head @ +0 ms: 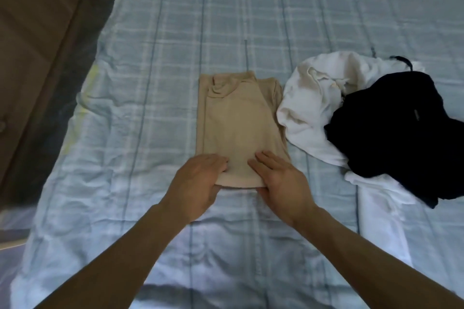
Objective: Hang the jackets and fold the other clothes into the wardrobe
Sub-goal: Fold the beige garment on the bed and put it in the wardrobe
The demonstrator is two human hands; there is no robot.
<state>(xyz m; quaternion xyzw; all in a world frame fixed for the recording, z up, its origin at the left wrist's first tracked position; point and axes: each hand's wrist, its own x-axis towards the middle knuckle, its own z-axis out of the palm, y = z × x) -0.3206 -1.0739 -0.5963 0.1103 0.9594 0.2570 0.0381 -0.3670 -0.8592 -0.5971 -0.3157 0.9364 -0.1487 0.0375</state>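
Observation:
A beige top (238,118) lies folded into a narrow rectangle in the middle of the bed, its collar at the far end. My left hand (198,183) and my right hand (281,183) are side by side at its near hem. On each hand the fingers lie on top of the cloth and the thumb sits under the hem, pinching it. A crumpled white garment (303,98) lies just right of the beige top, and a black garment (391,133) is heaped partly over it.
The bed (155,57) is covered with a pale blue checked sheet. A brown wooden wardrobe door (32,40) stands along the left side. More white cloth (379,213) stretches toward me at the right.

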